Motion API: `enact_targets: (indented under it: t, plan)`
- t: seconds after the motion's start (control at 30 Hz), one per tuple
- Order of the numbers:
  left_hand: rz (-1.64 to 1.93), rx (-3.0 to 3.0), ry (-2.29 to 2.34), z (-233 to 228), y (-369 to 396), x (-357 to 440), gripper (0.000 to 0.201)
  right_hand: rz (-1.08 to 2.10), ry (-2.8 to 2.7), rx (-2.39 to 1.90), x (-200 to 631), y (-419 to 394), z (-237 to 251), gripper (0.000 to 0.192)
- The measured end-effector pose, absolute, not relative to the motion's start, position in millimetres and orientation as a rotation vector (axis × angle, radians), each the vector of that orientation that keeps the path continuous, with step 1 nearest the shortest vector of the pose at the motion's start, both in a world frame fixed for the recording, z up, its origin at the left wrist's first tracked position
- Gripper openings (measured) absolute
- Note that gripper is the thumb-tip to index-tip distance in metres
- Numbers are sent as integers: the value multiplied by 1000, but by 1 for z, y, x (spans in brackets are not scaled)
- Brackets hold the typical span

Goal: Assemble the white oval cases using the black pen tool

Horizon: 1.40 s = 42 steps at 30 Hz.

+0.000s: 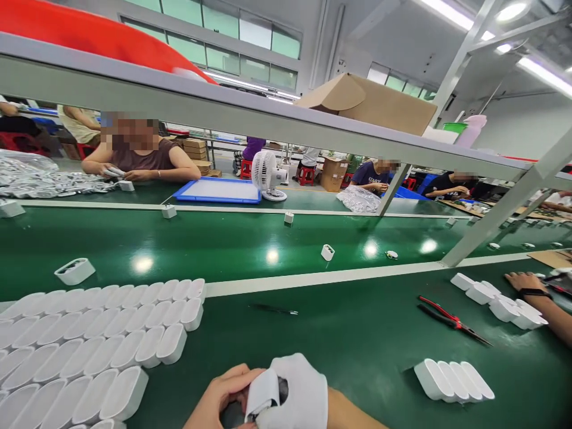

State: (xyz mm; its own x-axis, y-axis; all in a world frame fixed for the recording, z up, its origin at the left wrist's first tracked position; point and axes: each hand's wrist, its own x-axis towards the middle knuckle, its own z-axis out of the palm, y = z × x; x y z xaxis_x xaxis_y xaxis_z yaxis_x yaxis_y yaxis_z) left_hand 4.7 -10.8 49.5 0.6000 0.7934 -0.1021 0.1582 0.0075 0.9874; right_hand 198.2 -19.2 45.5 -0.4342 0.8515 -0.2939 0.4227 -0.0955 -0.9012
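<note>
A: Hands? Left hand (pixel 218 396) bare, right hand (pixel 292 393) gloved, both gripping one white case (pixel 261 393) at the near edge.
B: Its axis? Roughly upright between them; spare cases (pixel 89 351) lie leftward.

- A single view, from a camera worn on the person's head, looks forward and slightly down across the green table (pixel 357 333).
- It sits close above the person's own hands: the left hand (pixel 221 396) and the gloved right hand (pixel 295 393) fill the bottom edge at 6 o'clock.
- It faces 12 o'clock, past a grey shelf rail (pixel 250 116) that crosses the upper picture, toward seated co-workers and high windows far off.
- The wide lens bends straight lines near the edges.
- The rows of white cases (pixel 89 351) lie near at 8 o'clock; a co-worker's forearm (pixel 543 304) enters at 3 o'clock.
</note>
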Motion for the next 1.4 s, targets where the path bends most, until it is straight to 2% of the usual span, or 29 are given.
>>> enact_targets:
  t: [0.13, 0.27, 0.43, 0.53, 0.57, 0.63, 0.73, 0.77, 0.83, 1.0, 1.1, 1.2, 1.27, 1.4]
  plan:
    - [629, 1465, 809, 45, -7, 5, 52, 1515, -1793, -1368, 193, -17, 43, 12]
    - [673, 1358, 826, 30, -6, 6, 59, 1497, -1747, -1313, 187, -14, 42, 8]
    - [805, 1294, 809, 24, -10, 6, 53, 1576, -1588, -1279, 180, -17, 43, 19]
    - [820, 1274, 838, 29, -9, 6, 51, 1604, -1688, -1332, 189, -16, 40, 18]
    - [834, 1281, 861, 30, -8, 6, 51, 1495, -1760, -1354, 193, -13, 38, 15]
    - [870, 1301, 916, 33, -8, 5, 47, 1048, -1893, -1397, 203, -4, 35, 10]
    - [912, 1358, 973, 35, -12, 6, 30, 248, -2003, -1480, 213, 15, 29, 32]
    - [905, 1393, 990, 36, -14, 7, 27, 66, -2047, -1526, 214, 22, 27, 42]
    - [869, 1479, 1032, 39, -19, 9, 26, -103, -2183, -1610, 215, 31, 24, 54]
    - [741, 1718, 1183, 44, -27, 11, 24, -10, -2332, -1703, 212, 31, 26, 26]
    - [727, 1769, 1237, 41, -29, 10, 30, -17, -2181, -1989, 211, 19, 32, 24]
    - [766, 1738, 1214, 32, -28, 8, 48, -79, -2175, -2182, 208, 7, 36, 40]
    - [770, 1761, 1159, 24, -24, 7, 45, -115, -2228, -2218, 206, 3, 39, 41]
    - [790, 1925, 1145, 16, -13, 4, 32, -74, -2198, -2230, 205, 2, 46, 23]
